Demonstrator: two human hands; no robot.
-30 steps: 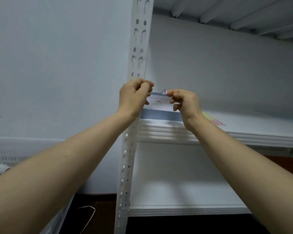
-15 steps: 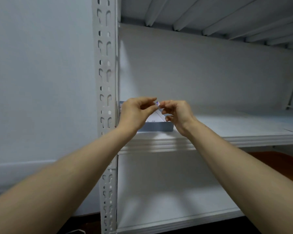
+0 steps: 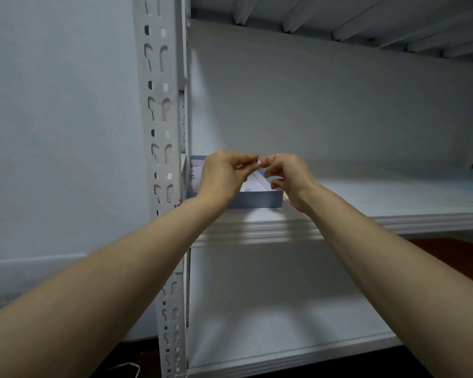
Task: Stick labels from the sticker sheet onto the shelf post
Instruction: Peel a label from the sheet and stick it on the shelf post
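A white slotted shelf post [image 3: 160,118] stands upright left of centre. Just right of it, my left hand [image 3: 224,175] and my right hand [image 3: 287,175] meet fingertip to fingertip and together pinch a tiny white label [image 3: 258,162] with a blue mark. Behind the hands a shallow grey-blue box [image 3: 260,199] sits on the middle shelf, with a white sticker sheet [image 3: 254,184] lying inside it, mostly hidden by my hands. A small label with blue and red marks [image 3: 177,204] is stuck low on the post near my left forearm.
The white middle shelf [image 3: 366,211] runs to the right, with another shelf [image 3: 284,331] below and ribbed shelf boards [image 3: 339,15] overhead. A plain wall [image 3: 58,132] lies left of the post. A white cord [image 3: 126,366] lies on the dark floor.
The view has swung right and up, so the post now sits further left. My hands came together in front of the box; both now pinch the small label that my right hand held alone.
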